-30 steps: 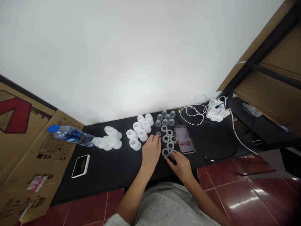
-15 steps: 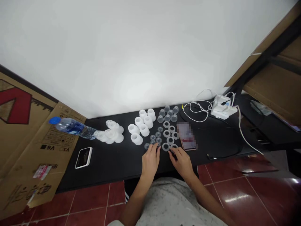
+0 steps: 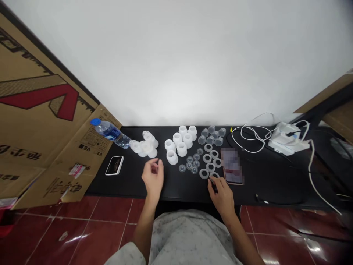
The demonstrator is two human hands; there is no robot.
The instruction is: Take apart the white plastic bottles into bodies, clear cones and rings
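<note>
My left hand (image 3: 153, 177) hovers over the black table, its half-curled fingers apart from the thumb and nothing visible between them. Just beyond it stands a cluster of white, flared cup-like pieces (image 3: 143, 147). My right hand (image 3: 222, 193) is low at the table's near edge, fingers loosely bent, its fingertips by the nearest translucent ring (image 3: 214, 176); contact is hard to make out. Several more rings (image 3: 210, 167) lie beyond. Small translucent discs with raised centres (image 3: 189, 165) lie between the hands. White hollow collars (image 3: 181, 149) and clear domes (image 3: 210, 140) stand farther back.
A phone (image 3: 232, 167) lies right of the rings. White cables (image 3: 249, 147) and a power strip (image 3: 289, 138) occupy the right end of the table (image 3: 132, 186). At left are a white-framed device (image 3: 114, 165), a water bottle (image 3: 111, 133) and a large cardboard box (image 3: 68, 147).
My left hand has moved left, away from the small discs, towards the white flared pieces. My right hand stays by the nearest rings. The view has shifted left.
</note>
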